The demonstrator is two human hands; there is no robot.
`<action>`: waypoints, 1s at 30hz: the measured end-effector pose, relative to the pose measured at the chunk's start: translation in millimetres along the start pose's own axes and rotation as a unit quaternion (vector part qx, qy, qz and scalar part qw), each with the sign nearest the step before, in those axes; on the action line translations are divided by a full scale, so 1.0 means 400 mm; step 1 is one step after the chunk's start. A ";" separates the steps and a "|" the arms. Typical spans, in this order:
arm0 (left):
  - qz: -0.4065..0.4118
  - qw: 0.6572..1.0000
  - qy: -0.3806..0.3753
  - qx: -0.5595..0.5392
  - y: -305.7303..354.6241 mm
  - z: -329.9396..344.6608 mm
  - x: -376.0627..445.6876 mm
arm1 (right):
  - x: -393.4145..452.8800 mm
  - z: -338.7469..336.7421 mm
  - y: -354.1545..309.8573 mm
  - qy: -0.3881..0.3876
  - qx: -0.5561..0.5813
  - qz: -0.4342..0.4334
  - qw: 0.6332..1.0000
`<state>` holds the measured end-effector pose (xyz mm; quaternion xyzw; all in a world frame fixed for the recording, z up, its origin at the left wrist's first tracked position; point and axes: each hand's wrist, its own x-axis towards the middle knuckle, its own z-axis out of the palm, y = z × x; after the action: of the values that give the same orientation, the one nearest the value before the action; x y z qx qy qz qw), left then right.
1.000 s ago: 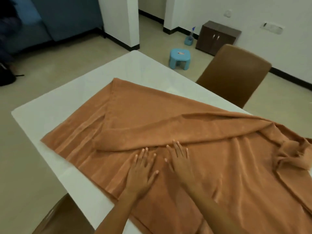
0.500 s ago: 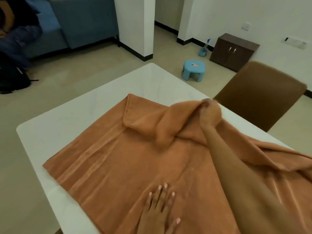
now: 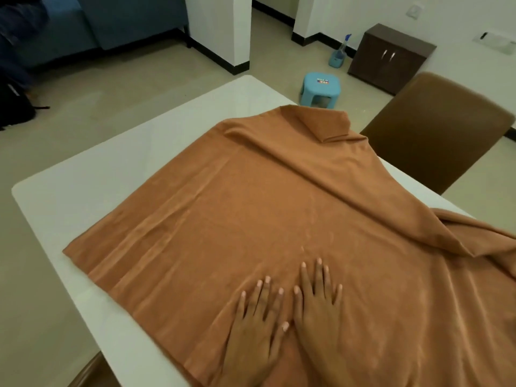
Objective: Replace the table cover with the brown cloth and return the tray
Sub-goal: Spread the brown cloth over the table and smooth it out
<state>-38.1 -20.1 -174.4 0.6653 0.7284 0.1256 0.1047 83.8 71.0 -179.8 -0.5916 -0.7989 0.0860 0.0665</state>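
Note:
The brown cloth [image 3: 251, 213] lies spread over most of the white table [image 3: 83, 185]. Its far corner is folded back on itself near the table's far edge, and a raised fold runs along its right side. My left hand [image 3: 255, 328] and my right hand [image 3: 318, 308] lie flat side by side on the near part of the cloth, fingers straight and spread, pressing it down. No tray is in view.
A brown chair [image 3: 438, 129] stands at the table's far right side, and another chair's edge [image 3: 89, 372] shows at the near left. On the floor beyond are a blue stool [image 3: 321, 89], a spray bottle [image 3: 339, 53] and a dark cabinet [image 3: 391, 57]. A blue sofa [image 3: 111, 20] stands far left.
My right hand let go of the lifted cloth fold, which now lies spread toward the far edge. That hand came back beside my left hand, flat on the cloth.

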 end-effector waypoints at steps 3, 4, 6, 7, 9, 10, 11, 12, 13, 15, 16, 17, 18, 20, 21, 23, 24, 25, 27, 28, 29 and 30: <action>-0.027 0.999 0.003 -0.030 0.005 -0.009 0.011 | 0.045 -0.005 -0.039 -0.006 -0.014 -0.009 1.000; -0.038 0.999 0.004 -0.031 0.002 -0.012 0.018 | 0.060 -0.009 -0.054 -0.016 -0.010 -0.007 1.000; -0.049 0.999 0.004 -0.023 -0.007 -0.014 0.034 | 0.077 -0.010 -0.074 -0.028 -0.005 0.000 1.000; -0.048 0.999 0.004 -0.019 -0.012 -0.014 0.041 | 0.080 -0.008 -0.077 -0.031 -0.003 0.004 0.999; -0.030 0.999 0.000 -0.015 -0.028 -0.013 0.046 | 0.076 -0.014 -0.071 -0.036 0.006 0.005 0.999; -0.014 1.000 -0.005 -0.014 -0.040 -0.013 0.046 | 0.062 -0.019 -0.064 -0.040 0.008 -0.006 0.999; 0.003 1.000 -0.008 -0.010 -0.055 -0.015 0.044 | 0.039 -0.027 -0.051 -0.042 0.002 -0.028 0.999; 0.020 1.000 -0.010 -0.004 -0.074 -0.017 0.043 | 0.007 -0.037 -0.032 -0.040 -0.011 -0.055 0.998; 0.034 0.999 -0.010 0.006 -0.093 -0.022 0.040 | -0.031 -0.047 -0.004 -0.032 -0.024 -0.078 0.996; 0.050 0.998 -0.017 0.027 -0.126 -0.034 0.031 | -0.134 -0.072 0.081 -0.009 -0.040 -0.063 0.997; 0.049 0.998 -0.021 0.032 -0.137 -0.042 0.026 | -0.194 -0.081 0.130 0.002 -0.042 -0.028 0.999; 0.046 0.998 -0.023 0.036 -0.142 -0.049 0.021 | -0.257 -0.089 0.176 0.013 -0.042 0.012 0.999; 0.039 0.998 -0.023 0.038 -0.141 -0.056 0.016 | -0.319 -0.096 0.214 0.018 -0.037 0.048 0.998; 0.018 0.999 -0.011 0.049 -0.111 -0.064 -0.004 | -0.422 -0.101 0.256 -0.001 -0.015 0.086 0.996; 0.007 0.999 0.001 0.052 -0.078 -0.065 -0.018 | -0.454 -0.100 0.259 -0.014 -0.005 0.089 0.996; -0.019 0.999 0.016 0.023 0.025 -0.051 -0.055 | -0.479 -0.102 0.252 -0.025 0.006 0.094 0.995; -0.025 1.000 0.014 -0.007 0.090 -0.037 -0.082 | -0.479 -0.104 0.247 -0.026 0.010 0.100 0.995; -0.020 0.999 0.003 -0.036 0.157 -0.020 -0.113 | -0.477 -0.106 0.245 -0.027 0.015 0.104 0.994; 0.006 0.998 -0.035 -0.060 0.269 0.025 -0.179 | -0.479 -0.112 0.250 -0.034 0.025 0.094 0.995; 0.019 0.997 -0.048 -0.056 0.299 0.046 -0.208 | -0.487 -0.115 0.257 -0.043 0.025 0.079 0.996; 0.027 0.997 -0.059 -0.047 0.313 0.063 -0.230 | -0.501 -0.121 0.268 -0.050 0.022 0.065 0.996; 0.030 0.997 -0.066 -0.039 0.311 0.073 -0.244 | -0.522 -0.127 0.283 -0.055 0.017 0.059 0.997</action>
<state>97.7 -105.5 -163.4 0.6893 0.6940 0.1131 0.1747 261.0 -93.4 -155.8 -0.6310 -0.7633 0.1356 0.0276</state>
